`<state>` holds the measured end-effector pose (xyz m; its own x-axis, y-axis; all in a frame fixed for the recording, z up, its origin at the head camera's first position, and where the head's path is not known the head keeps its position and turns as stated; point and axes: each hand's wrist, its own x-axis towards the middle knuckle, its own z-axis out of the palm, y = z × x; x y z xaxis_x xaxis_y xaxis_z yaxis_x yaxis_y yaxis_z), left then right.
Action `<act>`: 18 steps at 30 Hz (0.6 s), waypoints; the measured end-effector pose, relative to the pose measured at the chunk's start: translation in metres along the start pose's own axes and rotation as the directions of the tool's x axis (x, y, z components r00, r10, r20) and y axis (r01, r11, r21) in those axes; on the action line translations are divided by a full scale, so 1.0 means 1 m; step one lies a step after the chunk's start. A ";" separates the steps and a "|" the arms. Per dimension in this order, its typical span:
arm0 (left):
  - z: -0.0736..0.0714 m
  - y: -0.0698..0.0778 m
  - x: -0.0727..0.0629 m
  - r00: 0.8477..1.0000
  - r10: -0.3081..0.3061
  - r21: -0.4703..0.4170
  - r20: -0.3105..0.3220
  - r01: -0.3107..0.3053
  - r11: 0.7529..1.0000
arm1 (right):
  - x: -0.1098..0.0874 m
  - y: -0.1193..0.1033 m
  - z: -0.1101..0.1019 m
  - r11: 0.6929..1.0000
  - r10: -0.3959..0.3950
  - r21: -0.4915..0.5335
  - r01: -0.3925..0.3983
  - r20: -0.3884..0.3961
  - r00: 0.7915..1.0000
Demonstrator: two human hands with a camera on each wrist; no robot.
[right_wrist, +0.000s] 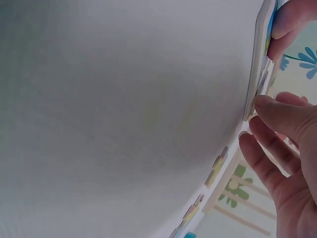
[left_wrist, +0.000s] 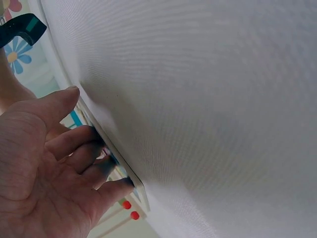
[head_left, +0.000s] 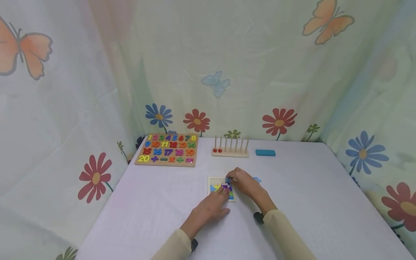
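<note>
One white-covered desk (head_left: 130, 216) we are listing first. Two hands: our left hand (head_left: 209, 208) is resting relaxed on the puzzle tray (head_left: 216, 180), its grip holding nothing; our right hand (head_left: 244, 181) is pinching a blue piece (head_left: 228, 180) at the tray's far right corner. We are counting the tray's visible near part as filled, its far left as bare. Loose pieces (head_left: 257, 179) beside the right hand we are judging as remaining to fit.

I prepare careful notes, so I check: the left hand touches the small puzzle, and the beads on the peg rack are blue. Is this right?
Not quite: the beads are red, as the head view shows. The left hand does touch the small puzzle.
</note>
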<state>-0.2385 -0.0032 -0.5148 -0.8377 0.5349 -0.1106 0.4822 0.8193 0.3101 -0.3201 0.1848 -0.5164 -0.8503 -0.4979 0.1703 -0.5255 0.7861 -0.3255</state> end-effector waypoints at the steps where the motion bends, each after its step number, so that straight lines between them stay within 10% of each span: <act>1: 0.000 0.000 0.000 1.000 0.001 0.002 -0.001 -0.001 1.000 | 0.000 0.000 0.000 1.000 0.002 0.004 -0.002 -0.002 1.000; 18: -0.001 0.000 0.000 1.000 0.013 0.015 0.000 -0.014 1.000 | 0.004 0.006 0.006 0.993 -0.017 0.118 0.024 -0.057 0.998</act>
<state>-0.2389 -0.0029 -0.5142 -0.8310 0.5460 -0.1068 0.4971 0.8149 0.2978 -0.3267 0.1854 -0.5232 -0.8414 -0.4896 0.2289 -0.5387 0.7252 -0.4288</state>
